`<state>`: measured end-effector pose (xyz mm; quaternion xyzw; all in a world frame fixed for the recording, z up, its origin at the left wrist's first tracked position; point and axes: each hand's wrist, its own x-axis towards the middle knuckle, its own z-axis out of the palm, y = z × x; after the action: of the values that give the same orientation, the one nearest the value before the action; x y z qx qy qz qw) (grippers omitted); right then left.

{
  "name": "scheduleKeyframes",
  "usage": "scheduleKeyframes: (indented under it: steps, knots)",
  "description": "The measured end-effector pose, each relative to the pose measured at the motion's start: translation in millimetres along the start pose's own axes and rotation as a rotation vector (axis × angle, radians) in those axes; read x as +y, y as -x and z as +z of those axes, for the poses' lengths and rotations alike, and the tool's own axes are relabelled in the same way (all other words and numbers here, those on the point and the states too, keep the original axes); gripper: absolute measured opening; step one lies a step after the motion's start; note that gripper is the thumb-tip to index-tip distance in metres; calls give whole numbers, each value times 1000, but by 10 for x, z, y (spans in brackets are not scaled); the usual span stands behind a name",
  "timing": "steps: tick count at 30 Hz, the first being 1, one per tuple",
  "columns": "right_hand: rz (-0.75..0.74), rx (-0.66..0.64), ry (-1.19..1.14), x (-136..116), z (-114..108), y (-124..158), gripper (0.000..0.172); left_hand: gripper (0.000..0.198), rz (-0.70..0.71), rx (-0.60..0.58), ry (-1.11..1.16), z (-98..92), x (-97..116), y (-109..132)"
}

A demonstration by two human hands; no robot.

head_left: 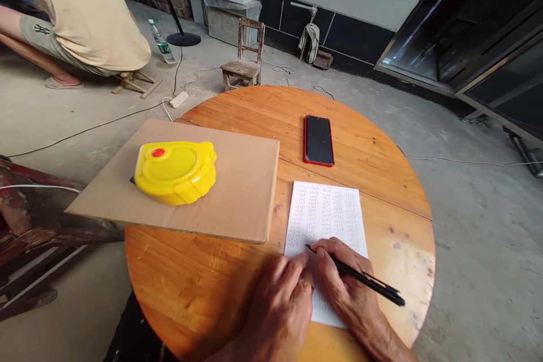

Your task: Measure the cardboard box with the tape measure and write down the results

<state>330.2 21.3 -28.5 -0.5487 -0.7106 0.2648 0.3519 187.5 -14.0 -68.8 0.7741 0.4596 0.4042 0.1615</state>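
A black pen (365, 278) is gripped in my right hand (350, 283), its tip touching the white sheet of paper (360, 220). Columns of small handwritten characters, too fine to read surely, fill the sheet's upper part. My left hand (286, 300) rests over the paper's lower left edge, its fingers curled together with nothing visible in them; their undersides are hidden. Beyond the sheet lies a black-screened phone (319, 140) in a red case. To the left, a yellow plastic case (176, 172) with a red button sits on a flat cardboard piece (241, 198).
The round wooden table (382, 181) bears all this; the cardboard overhangs its left edge. Behind stand a small wooden chair (248, 56), a water bottle (161, 42) and a power strip (179, 99) with cables on the floor. A person (89, 17) sits low at the upper left.
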Motion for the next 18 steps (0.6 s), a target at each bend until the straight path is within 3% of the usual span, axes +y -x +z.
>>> scheduleKeyframes:
  steps: [7,12,18]
  knots:
    - [12,-20,-10,13,4,0,19,32,-6,13,-4,-58,12,-43]
    - [32,-14,-26,19,-2,20,20,32,34,-96,-44,-172,18,-99]
    - [74,48,-61,7,-2,32,21,30,29,-104,-67,-174,10,-90]
